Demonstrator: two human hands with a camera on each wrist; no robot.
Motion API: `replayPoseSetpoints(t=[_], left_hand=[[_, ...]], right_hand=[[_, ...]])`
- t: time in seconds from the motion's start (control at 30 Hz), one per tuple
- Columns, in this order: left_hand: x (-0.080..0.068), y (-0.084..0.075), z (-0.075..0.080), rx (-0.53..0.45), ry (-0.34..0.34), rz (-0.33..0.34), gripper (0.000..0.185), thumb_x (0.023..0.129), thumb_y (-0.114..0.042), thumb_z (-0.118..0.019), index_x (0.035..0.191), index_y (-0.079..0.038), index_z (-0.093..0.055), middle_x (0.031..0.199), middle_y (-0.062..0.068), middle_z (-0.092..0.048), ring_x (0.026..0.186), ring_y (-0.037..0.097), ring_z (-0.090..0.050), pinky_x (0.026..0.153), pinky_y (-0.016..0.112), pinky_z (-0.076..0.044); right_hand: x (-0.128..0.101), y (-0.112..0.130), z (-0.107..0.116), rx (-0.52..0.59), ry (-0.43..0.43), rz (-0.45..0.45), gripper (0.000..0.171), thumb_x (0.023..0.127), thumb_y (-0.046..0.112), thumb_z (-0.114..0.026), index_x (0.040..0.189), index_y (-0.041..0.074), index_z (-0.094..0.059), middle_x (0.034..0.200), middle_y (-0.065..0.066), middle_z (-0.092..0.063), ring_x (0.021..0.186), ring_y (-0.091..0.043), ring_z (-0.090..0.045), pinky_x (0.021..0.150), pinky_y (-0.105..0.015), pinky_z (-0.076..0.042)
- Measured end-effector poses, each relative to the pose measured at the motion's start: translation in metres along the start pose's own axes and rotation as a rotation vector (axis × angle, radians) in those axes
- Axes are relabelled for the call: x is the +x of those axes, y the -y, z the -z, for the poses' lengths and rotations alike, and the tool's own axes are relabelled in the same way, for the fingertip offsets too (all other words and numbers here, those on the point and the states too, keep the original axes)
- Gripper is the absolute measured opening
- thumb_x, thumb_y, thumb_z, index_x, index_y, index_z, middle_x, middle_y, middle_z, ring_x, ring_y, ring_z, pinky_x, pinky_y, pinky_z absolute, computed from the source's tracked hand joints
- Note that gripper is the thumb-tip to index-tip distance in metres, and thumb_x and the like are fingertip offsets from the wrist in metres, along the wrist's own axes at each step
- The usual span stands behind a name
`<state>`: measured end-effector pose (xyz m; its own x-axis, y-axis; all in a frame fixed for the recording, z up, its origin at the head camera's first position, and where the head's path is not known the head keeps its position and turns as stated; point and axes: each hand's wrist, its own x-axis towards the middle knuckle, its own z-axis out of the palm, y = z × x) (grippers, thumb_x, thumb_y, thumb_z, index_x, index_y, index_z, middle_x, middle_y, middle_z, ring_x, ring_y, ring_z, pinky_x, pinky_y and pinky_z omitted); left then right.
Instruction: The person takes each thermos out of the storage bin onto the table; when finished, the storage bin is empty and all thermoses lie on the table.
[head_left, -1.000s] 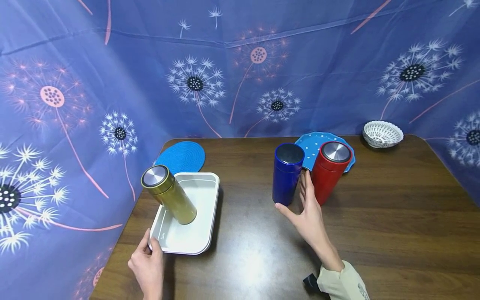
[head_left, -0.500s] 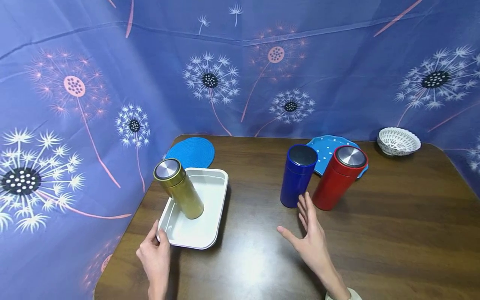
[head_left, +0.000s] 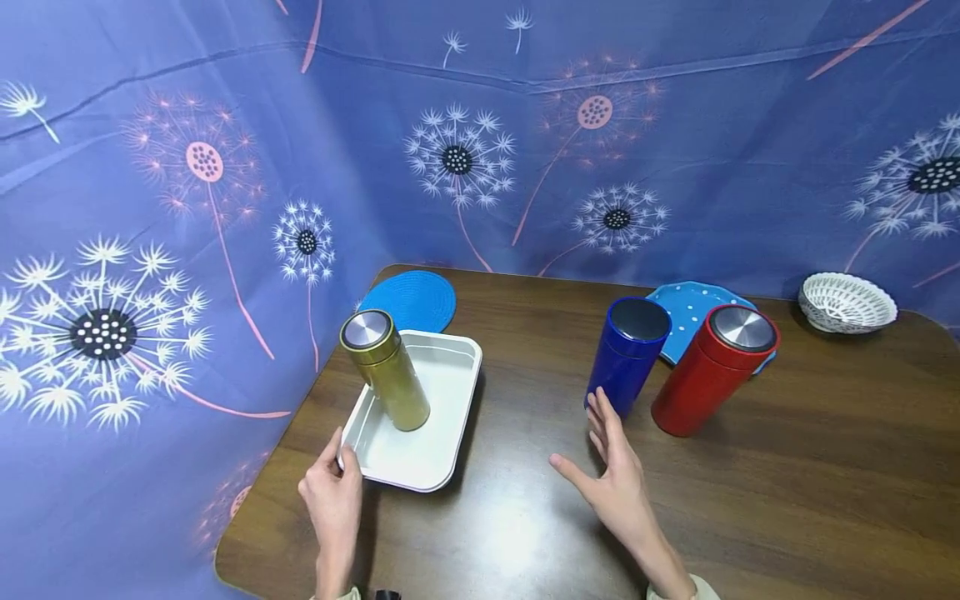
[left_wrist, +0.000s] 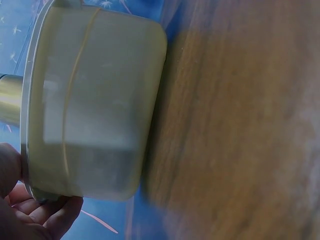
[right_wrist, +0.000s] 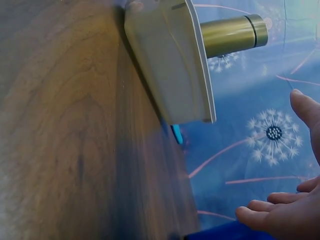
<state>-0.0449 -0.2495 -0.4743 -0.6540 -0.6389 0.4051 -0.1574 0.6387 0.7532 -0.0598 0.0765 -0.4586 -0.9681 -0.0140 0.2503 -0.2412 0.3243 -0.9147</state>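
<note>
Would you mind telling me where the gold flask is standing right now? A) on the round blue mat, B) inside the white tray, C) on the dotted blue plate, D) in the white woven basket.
B: the gold flask stands upright inside the white tray, whose near corner the left hand grips.

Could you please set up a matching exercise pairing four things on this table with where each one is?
Things:
1. gold flask
2. blue flask
3. red flask
4. white basket

Places:
A. far right corner of the table
B. just beyond the right hand
C. upright in the white tray
D. in front of the dotted blue plate

Pairs: 1-C, 2-B, 3-D, 4-A
</note>
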Motion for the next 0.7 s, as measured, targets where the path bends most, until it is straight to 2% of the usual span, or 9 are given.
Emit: replayPoseSetpoints(t=[0.13,0.3,0.4,0.47,0.53,0.63,0.7], left_hand=[[0.0,-0.001,-0.001,-0.008,-0.006,-0.006,0.029,0.086,0.001,-0.06,0.113,0.002,-0.071,0.097,0.021,-0.072,0.07,0.023,-0.057,0.067,0.044,-0.046],[0.0,0.001,-0.001,-0.005,-0.025,-0.03,0.028,0.085,0.002,-0.061,0.111,0.003,-0.072,0.088,0.022,-0.073,0.061,0.02,-0.051,0.057,0.028,-0.042],[0.0,0.002,-0.001,-0.005,-0.026,-0.029,0.028,0.085,0.002,-0.061,0.111,0.002,-0.072,0.063,0.017,-0.067,0.052,0.013,-0.041,0.048,0.024,-0.033],[0.0,0.002,-0.002,-0.004,-0.028,-0.027,0.029,0.085,0.002,-0.061,0.111,0.002,-0.072,0.055,0.012,-0.061,0.05,0.011,-0.038,0.047,0.023,-0.031],[0.0,0.002,-0.002,-0.003,-0.03,-0.029,0.029,0.085,0.002,-0.061,0.111,0.002,-0.072,0.052,0.01,-0.057,0.049,0.011,-0.036,0.046,0.024,-0.03],[0.0,0.002,-0.002,0.0,-0.035,-0.031,0.028,0.085,0.002,-0.061,0.111,0.002,-0.072,0.057,0.011,-0.063,0.052,0.013,-0.039,0.049,0.023,-0.032],[0.0,0.002,-0.002,-0.003,-0.031,-0.028,0.028,0.085,0.002,-0.061,0.111,0.002,-0.072,0.054,0.01,-0.059,0.051,0.013,-0.037,0.047,0.023,-0.03]], right_hand=[[0.008,-0.001,-0.007,0.034,0.03,0.024,0.097,0.08,0.013,-0.08,0.156,0.014,-0.02,0.154,-0.017,-0.034,0.138,-0.034,-0.037,0.103,-0.043,-0.036],[0.02,0.0,-0.02,0.079,0.057,0.063,0.095,0.079,0.011,-0.08,0.155,0.015,-0.023,0.152,-0.018,-0.038,0.136,-0.036,-0.04,0.103,-0.048,-0.037],[0.027,0.002,-0.027,0.112,0.07,0.09,0.096,0.078,0.01,-0.081,0.155,0.016,-0.024,0.151,-0.018,-0.039,0.135,-0.037,-0.04,0.103,-0.049,-0.038],[0.032,0.003,-0.031,0.137,0.087,0.106,0.096,0.079,0.009,-0.081,0.155,0.016,-0.023,0.152,-0.018,-0.038,0.136,-0.038,-0.039,0.103,-0.052,-0.037],[0.038,0.006,-0.035,0.159,0.104,0.113,0.097,0.079,0.01,-0.081,0.155,0.017,-0.022,0.153,-0.018,-0.037,0.136,-0.039,-0.038,0.104,-0.053,-0.037],[0.045,0.011,-0.042,0.187,0.127,0.13,0.097,0.079,0.009,-0.08,0.156,0.018,-0.021,0.153,-0.017,-0.036,0.137,-0.037,-0.038,0.105,-0.054,-0.035],[0.05,0.014,-0.046,0.193,0.135,0.136,0.098,0.079,0.01,-0.08,0.156,0.019,-0.021,0.153,-0.016,-0.036,0.137,-0.036,-0.038,0.105,-0.054,-0.036]])
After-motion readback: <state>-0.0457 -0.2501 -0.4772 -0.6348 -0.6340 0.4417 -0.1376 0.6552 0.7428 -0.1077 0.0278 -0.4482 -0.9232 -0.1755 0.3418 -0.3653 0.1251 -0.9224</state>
